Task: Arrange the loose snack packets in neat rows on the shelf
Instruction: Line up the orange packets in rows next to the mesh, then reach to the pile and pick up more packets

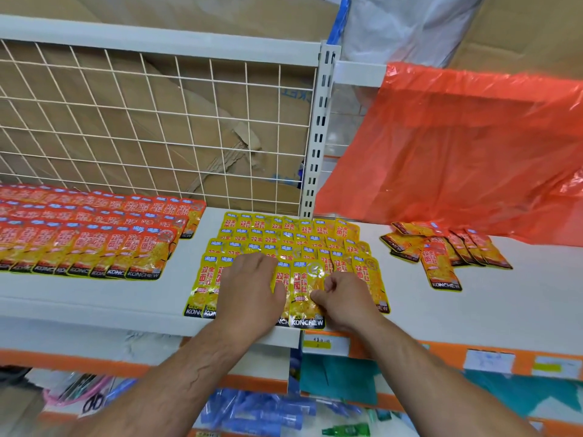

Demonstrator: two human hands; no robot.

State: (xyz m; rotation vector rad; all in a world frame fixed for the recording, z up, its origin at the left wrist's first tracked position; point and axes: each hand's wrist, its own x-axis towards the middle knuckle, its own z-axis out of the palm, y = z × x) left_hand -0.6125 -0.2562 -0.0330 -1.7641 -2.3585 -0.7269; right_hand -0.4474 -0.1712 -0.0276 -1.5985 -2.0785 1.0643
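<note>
Yellow snack packets [285, 238] lie in overlapping rows on the white shelf [520, 298], in its middle. My left hand [252, 294] rests flat on the front row, fingers spread over the packets. My right hand [344, 298] has curled fingers and pinches the front yellow packet [304, 298] between thumb and fingers. That packet sticks out a little past the shelf's front edge. Red-orange packets [91, 238] lie in neat overlapping rows on the left. A loose fan of red-orange packets [448, 247] lies to the right.
A white wire grid [142, 121] backs the shelf, with cardboard behind it. A slotted upright post [318, 137] stands at the back centre. An orange plastic bag [457, 152] hangs over the right back. Lower shelves hold blue packets [262, 411] and other goods.
</note>
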